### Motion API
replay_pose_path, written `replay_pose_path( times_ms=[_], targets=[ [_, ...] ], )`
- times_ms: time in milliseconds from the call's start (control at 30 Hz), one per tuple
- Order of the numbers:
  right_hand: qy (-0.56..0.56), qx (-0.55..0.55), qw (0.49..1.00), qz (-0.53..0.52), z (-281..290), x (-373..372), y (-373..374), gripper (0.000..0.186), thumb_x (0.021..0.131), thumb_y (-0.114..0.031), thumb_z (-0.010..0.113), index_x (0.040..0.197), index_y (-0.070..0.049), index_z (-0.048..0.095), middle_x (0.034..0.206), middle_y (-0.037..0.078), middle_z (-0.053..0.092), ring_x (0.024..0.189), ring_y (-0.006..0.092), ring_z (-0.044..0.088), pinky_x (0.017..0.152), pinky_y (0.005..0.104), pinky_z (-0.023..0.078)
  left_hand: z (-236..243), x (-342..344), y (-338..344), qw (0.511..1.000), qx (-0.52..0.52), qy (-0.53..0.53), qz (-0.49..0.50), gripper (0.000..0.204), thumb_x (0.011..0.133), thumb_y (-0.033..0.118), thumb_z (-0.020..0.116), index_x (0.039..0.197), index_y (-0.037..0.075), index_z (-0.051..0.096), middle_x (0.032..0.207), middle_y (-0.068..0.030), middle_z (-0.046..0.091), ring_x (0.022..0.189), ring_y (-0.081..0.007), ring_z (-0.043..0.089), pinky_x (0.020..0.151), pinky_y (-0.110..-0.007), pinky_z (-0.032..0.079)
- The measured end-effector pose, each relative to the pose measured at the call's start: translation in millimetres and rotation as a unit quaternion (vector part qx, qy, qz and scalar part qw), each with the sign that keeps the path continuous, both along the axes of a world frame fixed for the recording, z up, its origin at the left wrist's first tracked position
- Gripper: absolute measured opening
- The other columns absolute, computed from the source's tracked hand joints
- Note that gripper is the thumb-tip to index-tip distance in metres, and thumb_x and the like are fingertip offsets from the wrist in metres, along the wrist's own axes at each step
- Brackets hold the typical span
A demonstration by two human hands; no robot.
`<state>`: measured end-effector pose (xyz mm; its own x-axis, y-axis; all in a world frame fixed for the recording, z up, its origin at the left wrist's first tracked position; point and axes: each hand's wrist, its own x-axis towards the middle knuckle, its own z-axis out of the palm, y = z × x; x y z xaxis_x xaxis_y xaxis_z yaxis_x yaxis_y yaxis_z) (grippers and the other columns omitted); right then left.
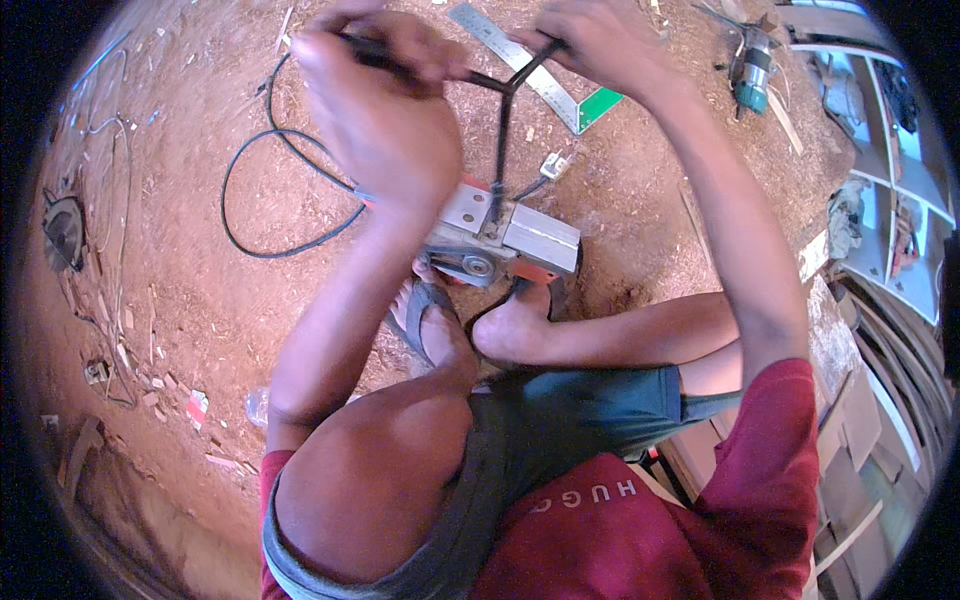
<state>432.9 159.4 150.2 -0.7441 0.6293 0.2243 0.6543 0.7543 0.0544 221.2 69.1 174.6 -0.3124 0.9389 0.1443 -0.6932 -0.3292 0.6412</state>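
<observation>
An upturned electric hand planer [542,238] lies on the ground between my feet, its metal sole facing up and a belt and pulley showing on its side. A black Y-shaped wrench [503,140] stands over it, the lower leg reaching down into the gap between the sole plates. My left hand [385,85], somewhat blurred, is wrapped around the wrench's left arm. The right arm of the wrench is in the fingers of my right hand [595,45]. Whatever the wrench's tip meets inside the planer is hidden.
A black cord [228,200] loops at the left, and a plug [555,165] lies by the planer. Beyond are a try square [600,106] and a teal-nosed power tool [750,85]. Shelves [905,190] and wood strips [880,350] line the right. A dark round blade-like object [65,235] lies far left.
</observation>
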Motion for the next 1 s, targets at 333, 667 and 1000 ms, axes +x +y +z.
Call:
replay_pose_path(
  times_ms=[333,667,1000],
  targets=[
    [-0.158,-0.075,0.983,-0.06,102.6,-12.3,-105.3,0.027,0.098,-0.04,0.063,0.096,-0.015,0.074,0.075,0.01,0.071,0.07,0.0326,0.073,0.058,0.0463,0.057,-75.8,-10.1,43.8,0.931,-0.268,-0.211,-0.132,0.025,0.11,0.036,0.036,0.098,0.015,0.043,0.066,0.0029,0.032,0.054,-0.01,0.025,0.048,-0.028,0.021],
    [-0.18,-0.067,0.979,-0.067,107.7,-33.8,-114.7,0.017,0.093,-0.026,0.067,0.095,-0.015,0.08,0.072,0.011,0.072,0.071,0.0303,0.075,0.057,0.0433,0.058,-83.0,-15.4,48.8,0.921,-0.291,-0.204,-0.161,0.024,0.111,0.031,0.035,0.097,0.014,0.042,0.067,0.0026,0.032,0.053,-0.0098,0.025,0.047,-0.026,0.021],
    [-0.196,-0.081,0.974,-0.082,110.5,-37.6,-123.0,0.022,0.094,-0.03,0.065,0.089,-0.011,0.076,0.073,0.012,0.071,0.07,0.0317,0.073,0.056,0.0449,0.055,-100.8,-22.7,31.5,0.924,-0.295,0.117,-0.213,0.054,0.112,0.049,0.032,0.123,0.004,0.058,0.08,-0.008,0.061,0.073,-0.0195,0.056,0.063,-0.034,0.046]
  ],
)
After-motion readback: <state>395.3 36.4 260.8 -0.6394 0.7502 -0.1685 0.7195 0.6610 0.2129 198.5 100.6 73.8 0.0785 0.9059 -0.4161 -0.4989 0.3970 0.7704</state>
